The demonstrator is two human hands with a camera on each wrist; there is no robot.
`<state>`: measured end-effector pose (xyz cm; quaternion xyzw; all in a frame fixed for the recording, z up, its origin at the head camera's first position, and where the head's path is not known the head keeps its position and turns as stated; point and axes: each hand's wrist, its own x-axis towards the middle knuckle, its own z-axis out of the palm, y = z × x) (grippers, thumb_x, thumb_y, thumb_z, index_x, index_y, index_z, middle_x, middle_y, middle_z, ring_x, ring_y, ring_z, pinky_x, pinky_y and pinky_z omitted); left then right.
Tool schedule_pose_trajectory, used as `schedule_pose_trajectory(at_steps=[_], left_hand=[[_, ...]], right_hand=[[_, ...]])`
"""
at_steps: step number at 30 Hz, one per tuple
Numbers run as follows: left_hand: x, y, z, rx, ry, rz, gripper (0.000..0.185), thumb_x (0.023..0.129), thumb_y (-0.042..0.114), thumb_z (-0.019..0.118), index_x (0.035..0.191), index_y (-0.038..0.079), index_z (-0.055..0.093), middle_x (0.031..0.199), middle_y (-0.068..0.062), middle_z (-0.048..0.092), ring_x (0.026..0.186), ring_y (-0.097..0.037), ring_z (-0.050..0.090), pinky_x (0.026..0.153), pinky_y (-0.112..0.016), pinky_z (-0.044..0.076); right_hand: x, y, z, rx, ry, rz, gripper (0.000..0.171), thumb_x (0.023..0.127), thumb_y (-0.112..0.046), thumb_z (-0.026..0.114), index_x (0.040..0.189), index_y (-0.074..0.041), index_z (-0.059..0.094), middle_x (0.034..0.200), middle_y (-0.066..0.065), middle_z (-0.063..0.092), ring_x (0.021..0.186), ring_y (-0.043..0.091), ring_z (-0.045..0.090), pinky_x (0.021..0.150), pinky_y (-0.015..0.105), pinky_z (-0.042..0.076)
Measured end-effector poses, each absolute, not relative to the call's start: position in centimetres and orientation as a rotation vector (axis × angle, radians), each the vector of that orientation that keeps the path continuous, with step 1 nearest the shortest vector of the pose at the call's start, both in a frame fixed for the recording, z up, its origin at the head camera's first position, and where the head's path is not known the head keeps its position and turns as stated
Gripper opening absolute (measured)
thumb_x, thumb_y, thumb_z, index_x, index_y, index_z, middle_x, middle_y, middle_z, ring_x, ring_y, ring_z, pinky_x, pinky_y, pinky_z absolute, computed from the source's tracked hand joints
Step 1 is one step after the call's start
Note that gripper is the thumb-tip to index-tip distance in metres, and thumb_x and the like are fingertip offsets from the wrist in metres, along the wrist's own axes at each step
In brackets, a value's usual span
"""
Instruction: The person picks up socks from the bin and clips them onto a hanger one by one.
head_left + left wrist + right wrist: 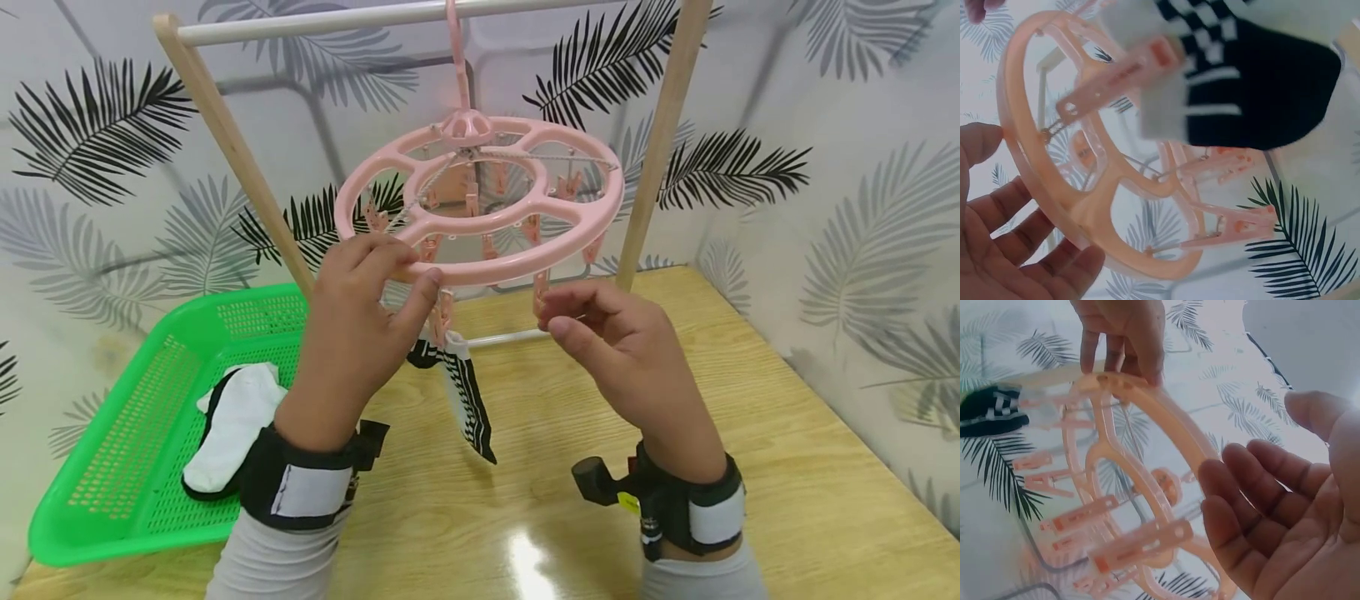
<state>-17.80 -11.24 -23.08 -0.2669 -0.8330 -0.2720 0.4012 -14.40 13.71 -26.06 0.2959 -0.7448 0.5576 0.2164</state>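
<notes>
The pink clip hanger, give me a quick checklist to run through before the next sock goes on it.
1. Pink clip hanger hooked on the wooden rail: ok.
2. Left hand steadying the hanger rim: ok, fingers grip the near edge.
3. Right hand free: ok, open and holding nothing, just under the rim.
4. Black-and-white sock clipped securely: cannot tell; it hangs from a front clip, the bite is blurred.
5. Free clip within reach: ok, the empty clip hangs above the right hand.
6. Next sock ready: ok, a white sock lies in the green basket.
</notes>
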Motion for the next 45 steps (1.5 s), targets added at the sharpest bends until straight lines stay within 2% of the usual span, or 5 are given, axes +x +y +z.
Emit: schedule_pose_trajectory(at_steps=[10, 20, 26, 35, 45], left_hand=[[-18.6, -12.6, -23.6, -0.722, -2.059, -0.687, 0.027, 0.09, 0.022, 0.074, 0.096, -0.004, 0.07, 0.108, -0.02, 0.065, 0.108, -0.037, 0.055, 0.096, -0.048, 0.042], [-19.5, -13.8, -23.7, -0.792, -2.011, -0.712, 0.025, 0.088, 0.02, 0.071, 0.093, -0.005, 0.069, 0.103, -0.019, 0.064, 0.101, -0.035, 0.056, 0.087, -0.047, 0.046], [-19.9, -14.6, -23.7, -0.817, -1.995, -0.715, 0.025, 0.086, 0.019, 0.07, 0.091, -0.005, 0.069, 0.102, -0.018, 0.065, 0.101, -0.034, 0.058, 0.088, -0.046, 0.047], [-20.1, -15.3, -23.6, -0.811, -2.033, -0.722, 0.027, 0.087, 0.021, 0.069, 0.093, -0.005, 0.069, 0.107, -0.017, 0.064, 0.107, -0.033, 0.057, 0.092, -0.047, 0.047], [-20.4, -15.7, -23.5, -0.816, -2.018, -0.729, 0.025, 0.085, 0.02, 0.07, 0.092, -0.005, 0.069, 0.106, -0.018, 0.064, 0.107, -0.034, 0.057, 0.093, -0.047, 0.046]], right_hand=[[-15.5, 14.6, -26.4, 0.576, -2.126, 1.493, 0.018, 0.098, -0.008, 0.062, 0.111, 0.002, 0.065, 0.102, 0.008, 0.064, 0.091, 0.017, 0.056, 0.075, 0.023, 0.049], [-18.0, 13.3, -28.0, 0.711, -2.197, 1.756, 0.036, 0.099, -0.015, 0.059, 0.132, -0.001, 0.052, 0.12, 0.011, 0.057, 0.115, 0.023, 0.052, 0.092, 0.043, 0.047], [-18.6, 11.9, -28.8, 0.822, -2.069, 2.056, 0.029, 0.1, -0.009, 0.055, 0.125, 0.005, 0.051, 0.111, 0.014, 0.056, 0.107, 0.035, 0.053, 0.088, 0.033, 0.049], [-18.5, 11.1, -28.9, 0.893, -2.016, 2.179, 0.021, 0.1, -0.006, 0.052, 0.117, 0.007, 0.052, 0.111, 0.031, 0.05, 0.105, 0.04, 0.054, 0.088, 0.036, 0.049], [-18.5, 11.0, -28.6, 0.921, -2.051, 2.12, 0.017, 0.099, -0.007, 0.06, 0.111, 0.003, 0.054, 0.106, 0.016, 0.057, 0.099, 0.029, 0.058, 0.084, 0.034, 0.051]])
